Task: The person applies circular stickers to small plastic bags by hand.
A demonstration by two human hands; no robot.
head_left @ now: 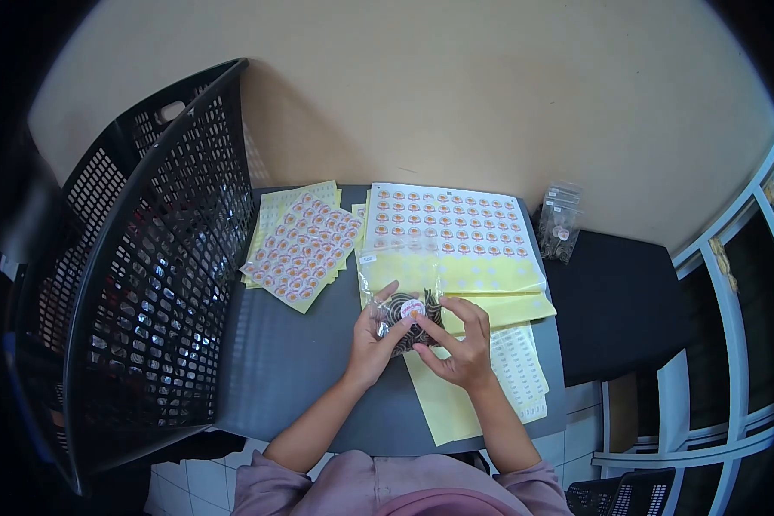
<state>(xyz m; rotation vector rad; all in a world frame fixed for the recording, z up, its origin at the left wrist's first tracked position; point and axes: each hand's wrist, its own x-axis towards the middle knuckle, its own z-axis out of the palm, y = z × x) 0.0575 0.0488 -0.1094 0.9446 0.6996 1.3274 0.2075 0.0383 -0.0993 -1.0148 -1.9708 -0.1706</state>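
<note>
A clear plastic bag (pixel 433 332) of dark, coiled strands is held up over the table. My left hand (pixel 372 344) grips it along its left side, with the thumb across the front. A round white sticker (pixel 413 308) with an orange and pink print lies on the bag's face. My right hand (pixel 467 351) is at the lower right of the bag, its index finger against the sticker and its thumb by the bag's bottom edge. Its other fingers are bent and lifted. Behind the bag lies a large sheet of round stickers (pixel 490 225), partly peeled to its yellow backing.
Another sticker sheet (pixel 308 249) rests on yellow sheets at the left of the grey table (pixel 292 361). A tall black perforated basket (pixel 146 284) borders the table's left side. Filled bags (pixel 561 225) stand against the wall on a black surface (pixel 619 301). Metal shelving (pixel 735 327) is far right.
</note>
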